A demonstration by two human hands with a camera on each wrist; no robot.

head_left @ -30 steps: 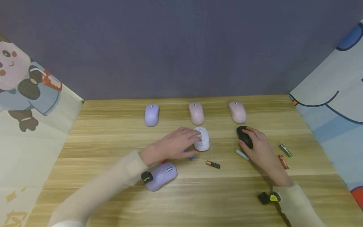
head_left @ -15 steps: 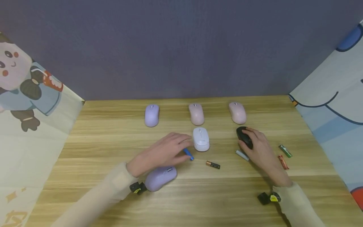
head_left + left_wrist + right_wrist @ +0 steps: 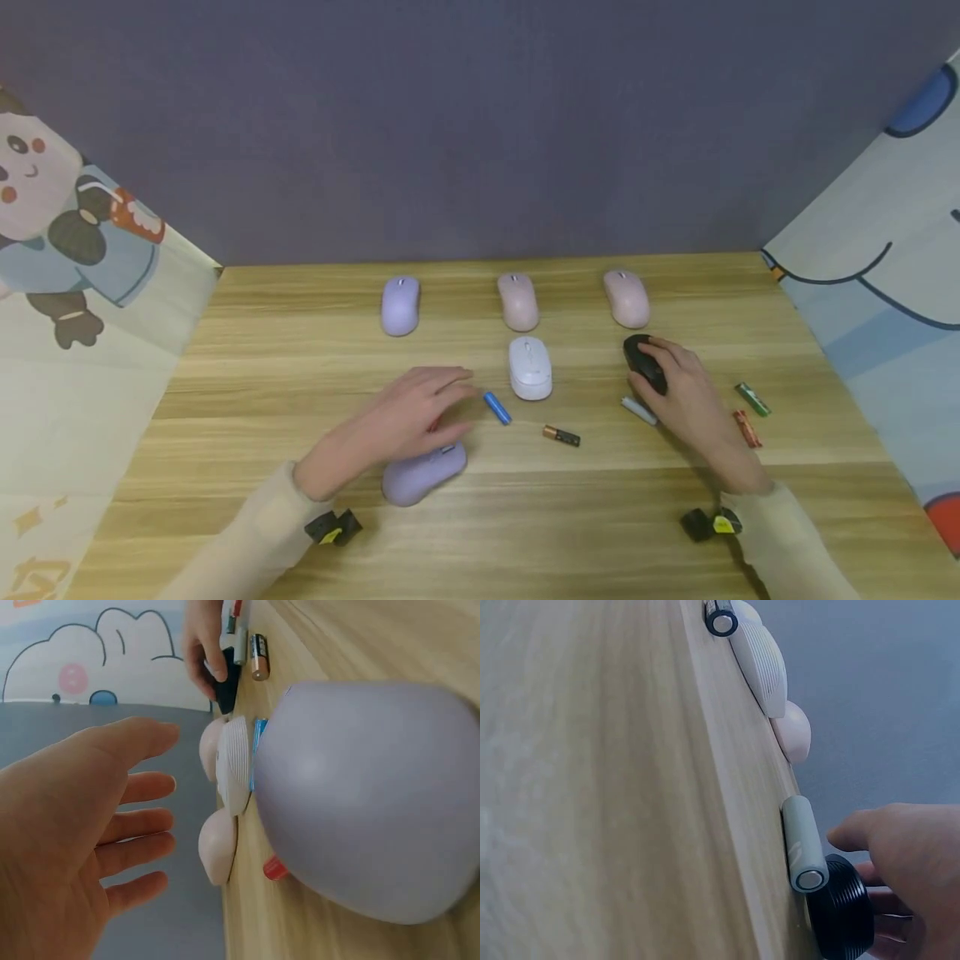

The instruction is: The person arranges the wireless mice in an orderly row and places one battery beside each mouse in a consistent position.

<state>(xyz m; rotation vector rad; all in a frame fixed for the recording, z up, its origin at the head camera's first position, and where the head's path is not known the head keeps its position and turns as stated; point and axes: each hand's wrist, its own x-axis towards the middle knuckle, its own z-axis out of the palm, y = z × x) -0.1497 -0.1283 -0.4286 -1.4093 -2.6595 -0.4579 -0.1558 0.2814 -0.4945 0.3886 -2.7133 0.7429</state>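
Observation:
My left hand (image 3: 397,417) hovers with fingers extended, holding nothing, over a purple computer mouse (image 3: 426,477); that mouse looms large in the left wrist view. Mostly hidden under this hand in the head view, a red battery (image 3: 275,868) lies beside the purple mouse. Just past the fingertips lies a blue battery (image 3: 497,408). Over on the right, my right hand (image 3: 690,408) grips a black mouse (image 3: 642,363), thumb on its near side and fingers over the other. A grey battery (image 3: 804,840) lies next to the black mouse. The white mouse (image 3: 530,368) sits between the hands.
At the back of the wooden table stand a lilac mouse (image 3: 401,307) and two pink mice, one middle (image 3: 519,302) and one right (image 3: 627,298). A black-and-copper battery (image 3: 562,436) lies in front. Green (image 3: 752,399) and red (image 3: 747,428) batteries lie far right.
My left hand has let go of the white mouse and drawn back to the left and nearer, uncovering the blue battery. The right hand stays on the black mouse.

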